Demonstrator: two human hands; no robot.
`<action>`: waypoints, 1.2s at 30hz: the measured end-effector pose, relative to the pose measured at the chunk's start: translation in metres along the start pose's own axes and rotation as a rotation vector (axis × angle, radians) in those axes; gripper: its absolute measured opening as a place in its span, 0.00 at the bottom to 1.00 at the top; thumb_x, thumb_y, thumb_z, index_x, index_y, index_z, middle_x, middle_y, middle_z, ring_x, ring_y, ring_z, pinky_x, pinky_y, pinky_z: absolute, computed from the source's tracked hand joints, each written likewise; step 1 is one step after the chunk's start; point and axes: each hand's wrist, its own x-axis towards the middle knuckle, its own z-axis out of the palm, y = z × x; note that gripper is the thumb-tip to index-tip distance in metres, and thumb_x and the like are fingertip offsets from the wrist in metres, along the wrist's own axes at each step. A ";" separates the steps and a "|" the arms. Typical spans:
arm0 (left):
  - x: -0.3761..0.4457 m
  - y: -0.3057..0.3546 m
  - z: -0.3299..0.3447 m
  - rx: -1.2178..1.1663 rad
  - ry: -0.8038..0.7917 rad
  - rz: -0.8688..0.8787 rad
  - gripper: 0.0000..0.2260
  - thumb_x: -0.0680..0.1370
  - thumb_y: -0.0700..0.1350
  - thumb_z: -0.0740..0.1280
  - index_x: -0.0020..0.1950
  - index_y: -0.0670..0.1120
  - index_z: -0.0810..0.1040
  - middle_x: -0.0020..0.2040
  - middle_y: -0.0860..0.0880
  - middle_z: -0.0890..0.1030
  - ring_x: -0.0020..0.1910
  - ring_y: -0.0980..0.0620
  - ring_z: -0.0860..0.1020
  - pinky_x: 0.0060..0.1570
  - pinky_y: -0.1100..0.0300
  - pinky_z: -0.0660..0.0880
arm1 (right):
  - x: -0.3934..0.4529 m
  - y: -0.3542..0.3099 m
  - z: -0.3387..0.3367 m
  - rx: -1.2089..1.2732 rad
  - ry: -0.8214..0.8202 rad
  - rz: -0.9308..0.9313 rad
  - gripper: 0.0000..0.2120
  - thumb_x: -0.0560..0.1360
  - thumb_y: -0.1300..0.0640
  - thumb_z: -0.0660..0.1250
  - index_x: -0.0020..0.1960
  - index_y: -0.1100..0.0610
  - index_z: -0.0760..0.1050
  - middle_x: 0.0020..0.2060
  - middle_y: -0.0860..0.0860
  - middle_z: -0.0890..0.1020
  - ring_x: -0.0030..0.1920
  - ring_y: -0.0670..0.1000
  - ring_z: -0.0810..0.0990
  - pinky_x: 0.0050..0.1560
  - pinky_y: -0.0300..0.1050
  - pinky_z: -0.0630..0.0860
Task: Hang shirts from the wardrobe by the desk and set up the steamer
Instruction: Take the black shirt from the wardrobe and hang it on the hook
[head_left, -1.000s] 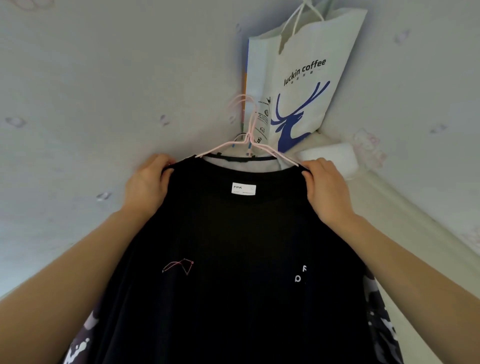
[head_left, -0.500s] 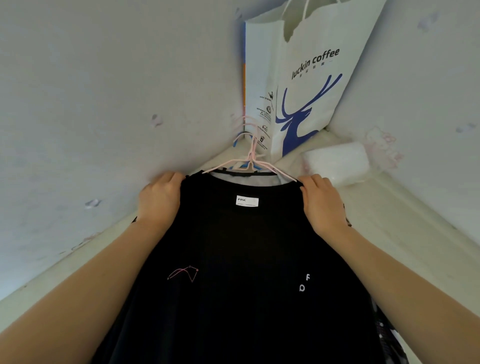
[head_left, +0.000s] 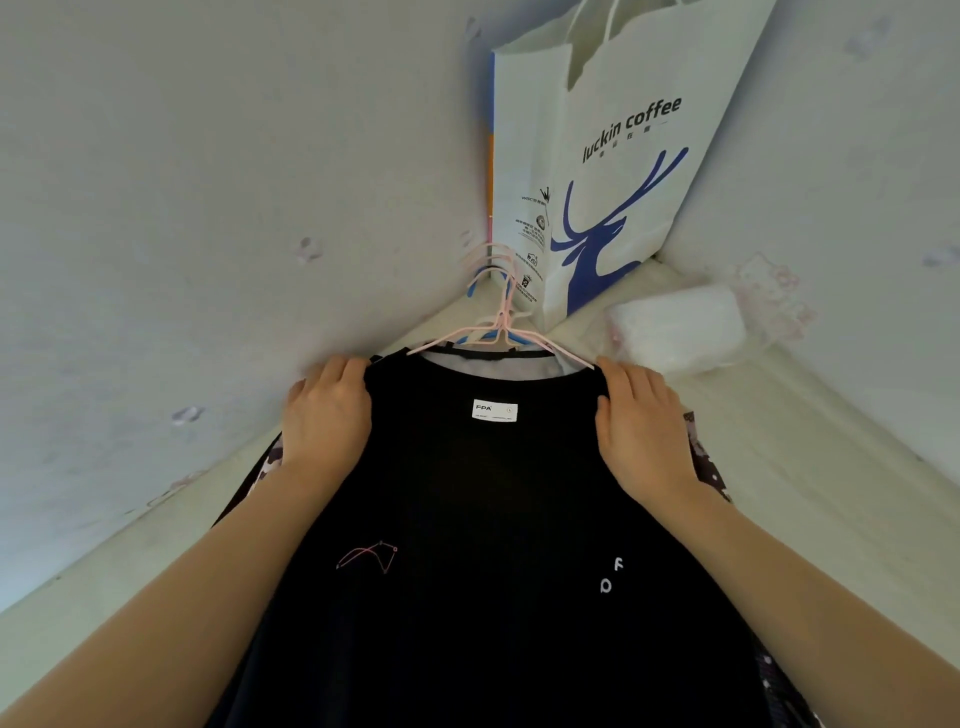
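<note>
A black T-shirt (head_left: 483, 519) with a white neck label hangs in front of me on a pink wire hanger (head_left: 498, 322). My left hand (head_left: 327, 415) grips the shirt's left shoulder, fingers curled over the edge. At the right shoulder my right hand (head_left: 639, 421) holds the fabric the same way. Behind the pink hanger sit more hanger hooks, one of them blue (head_left: 480, 283). A patterned black and white garment (head_left: 706, 462) shows behind the black shirt on both sides. No steamer is in view.
A white paper bag (head_left: 623, 156) with a blue deer print hangs in the wall corner above the hangers. A white plastic-wrapped pack (head_left: 675, 327) lies on the ledge to its right. Pale walls close in left and right.
The view has tilted down, so the bag and hangers sit higher in frame. Both hands keep their hold on the shirt's shoulders and have slid slightly lower on them.
</note>
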 end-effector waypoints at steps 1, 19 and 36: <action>-0.005 0.000 0.003 -0.001 -0.003 -0.003 0.13 0.73 0.34 0.66 0.57 0.39 0.78 0.50 0.40 0.80 0.45 0.37 0.80 0.47 0.44 0.75 | -0.004 -0.001 0.001 -0.005 -0.005 -0.002 0.20 0.77 0.59 0.62 0.68 0.61 0.69 0.61 0.57 0.76 0.61 0.59 0.73 0.62 0.56 0.71; -0.118 0.055 -0.053 -0.100 -0.389 -0.004 0.23 0.82 0.48 0.56 0.77 0.50 0.59 0.78 0.51 0.59 0.78 0.51 0.52 0.74 0.43 0.50 | -0.115 -0.042 -0.044 -0.043 -0.330 0.099 0.26 0.81 0.54 0.55 0.77 0.57 0.55 0.77 0.55 0.57 0.77 0.56 0.50 0.76 0.53 0.51; -0.326 0.031 -0.125 -0.231 -0.510 0.197 0.21 0.80 0.45 0.60 0.74 0.49 0.65 0.74 0.51 0.67 0.76 0.50 0.58 0.75 0.48 0.54 | -0.361 -0.134 -0.096 0.105 -0.281 0.293 0.23 0.82 0.52 0.54 0.75 0.57 0.61 0.72 0.53 0.68 0.76 0.54 0.58 0.75 0.50 0.58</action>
